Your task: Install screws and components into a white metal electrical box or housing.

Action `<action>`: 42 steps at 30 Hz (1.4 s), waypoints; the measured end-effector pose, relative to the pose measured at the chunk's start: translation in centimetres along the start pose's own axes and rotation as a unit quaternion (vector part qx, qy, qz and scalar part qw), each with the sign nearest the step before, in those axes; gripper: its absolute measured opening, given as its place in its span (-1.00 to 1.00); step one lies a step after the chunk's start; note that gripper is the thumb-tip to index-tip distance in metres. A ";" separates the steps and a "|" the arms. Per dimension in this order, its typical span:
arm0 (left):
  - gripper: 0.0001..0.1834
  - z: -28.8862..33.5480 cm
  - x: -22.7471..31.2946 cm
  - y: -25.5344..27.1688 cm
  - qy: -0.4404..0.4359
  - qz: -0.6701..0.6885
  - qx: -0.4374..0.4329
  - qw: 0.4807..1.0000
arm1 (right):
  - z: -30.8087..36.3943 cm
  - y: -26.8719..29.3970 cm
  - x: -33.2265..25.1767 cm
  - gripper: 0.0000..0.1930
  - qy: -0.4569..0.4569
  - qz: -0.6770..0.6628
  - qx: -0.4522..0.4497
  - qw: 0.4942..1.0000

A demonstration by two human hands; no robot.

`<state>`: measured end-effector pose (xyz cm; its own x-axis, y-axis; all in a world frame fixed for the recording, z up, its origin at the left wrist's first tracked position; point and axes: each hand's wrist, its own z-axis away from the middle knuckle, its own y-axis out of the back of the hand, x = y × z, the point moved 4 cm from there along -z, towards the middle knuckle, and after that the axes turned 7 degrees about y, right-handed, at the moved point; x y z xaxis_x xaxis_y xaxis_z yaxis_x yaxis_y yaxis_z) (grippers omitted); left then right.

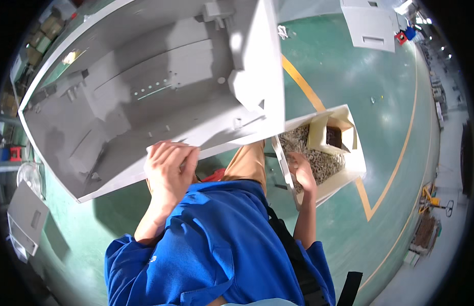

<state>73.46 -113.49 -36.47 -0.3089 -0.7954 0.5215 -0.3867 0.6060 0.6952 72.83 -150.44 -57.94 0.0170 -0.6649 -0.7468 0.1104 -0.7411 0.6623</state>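
A large grey-white cabinet shell (pixel 191 71) lies with its hollow inside facing up in front of me. At its near rim, my left hand (pixel 170 166) is curled with the fingers closed; what they hold, if anything, is hidden. To my right, an open cream-coloured box (pixel 357 162) holds many small metal pieces (pixel 323 166) that look like screws or bolts. My right hand (pixel 303 172) is down among these pieces near the box's left wall. Its fingers are bent and partly hidden. Inside the same box stands a smaller cream container (pixel 318 133) with dark contents.
Small posts and a row of holes mark the cabinet's inner panel. Yellow lines (pixel 303 84) cross the green floor (pixel 318 46). A white cabinet (pixel 369 28) stands at the far right, a grey panel (pixel 27 217) at the left. A yellow pallet jack (pixel 430 200) is at the right edge.
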 end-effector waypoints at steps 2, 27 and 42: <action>-0.92 0.3 -1.0 -0.5 0.012 0.000 0.006 1.000 | 0.8 -1.2 2.7 -0.62 -0.011 -0.032 -0.044 0.998; -0.51 -0.9 -0.1 0.9 0.072 0.210 0.026 0.975 | -4.1 0.2 2.8 -0.86 -0.007 0.334 0.047 0.941; -0.23 2.9 -0.5 3.2 0.203 0.234 -0.028 0.950 | -5.9 -0.7 2.8 -0.78 -0.008 0.152 0.075 0.986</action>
<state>69.82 -111.13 -35.93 -0.0704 -0.3848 0.9203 -0.2383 0.9024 0.3591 78.62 -151.22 -60.81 0.0112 -0.8588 -0.5122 -0.0447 -0.5122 0.8577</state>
